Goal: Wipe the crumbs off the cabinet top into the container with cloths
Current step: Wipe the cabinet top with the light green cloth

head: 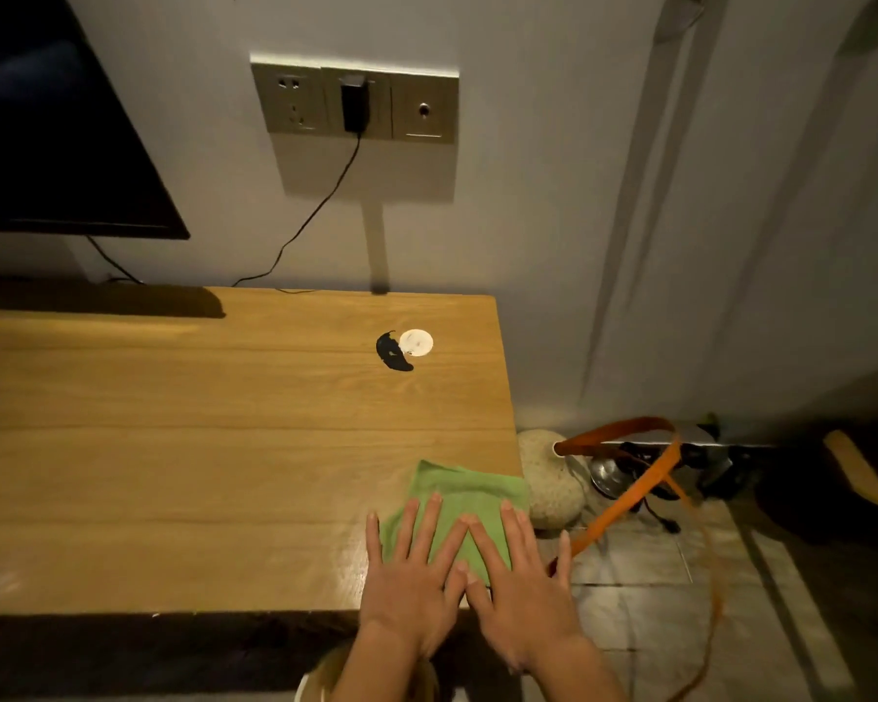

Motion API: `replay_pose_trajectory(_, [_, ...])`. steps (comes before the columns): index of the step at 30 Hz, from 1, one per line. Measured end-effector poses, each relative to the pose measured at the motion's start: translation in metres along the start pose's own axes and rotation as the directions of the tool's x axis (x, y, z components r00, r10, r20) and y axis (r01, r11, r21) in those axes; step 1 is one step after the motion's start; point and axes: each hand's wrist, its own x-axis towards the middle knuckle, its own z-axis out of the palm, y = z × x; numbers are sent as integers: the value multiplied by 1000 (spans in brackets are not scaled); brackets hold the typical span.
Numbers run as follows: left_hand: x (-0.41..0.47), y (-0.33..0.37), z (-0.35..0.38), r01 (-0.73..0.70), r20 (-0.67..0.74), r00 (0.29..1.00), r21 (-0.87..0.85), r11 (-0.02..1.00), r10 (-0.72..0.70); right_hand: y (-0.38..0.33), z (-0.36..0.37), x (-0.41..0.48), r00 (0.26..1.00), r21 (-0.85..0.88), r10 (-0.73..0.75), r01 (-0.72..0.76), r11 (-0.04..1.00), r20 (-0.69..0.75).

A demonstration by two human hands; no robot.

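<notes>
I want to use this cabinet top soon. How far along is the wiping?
Done: most of the cabinet top looks bare; crumbs are too small to judge. In hand: the left hand and right hand press flat on the green cloth at the near right corner. Left: the black smear beside the white disc, and the sweep into the container below the front edge.

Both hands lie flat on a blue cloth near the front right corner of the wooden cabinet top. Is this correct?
Not quite. The cloth is green, not blue, as the head view shows. The rest holds: the left hand and the right hand lie flat on it with fingers spread, near the front right corner of the wooden cabinet top.
</notes>
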Motion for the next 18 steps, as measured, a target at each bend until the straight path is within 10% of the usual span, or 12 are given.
replay_pose_trajectory(7, [-45, 15, -7, 9, -261, 965, -76, 997, -28, -14, -15, -45, 999, -4, 42, -42, 999, 11])
replay_pose_trajectory(18, [13, 15, -25, 86, -187, 976, -121, 989, -108, 13, -30, 24, 996, -99, -18, 27, 995, 86])
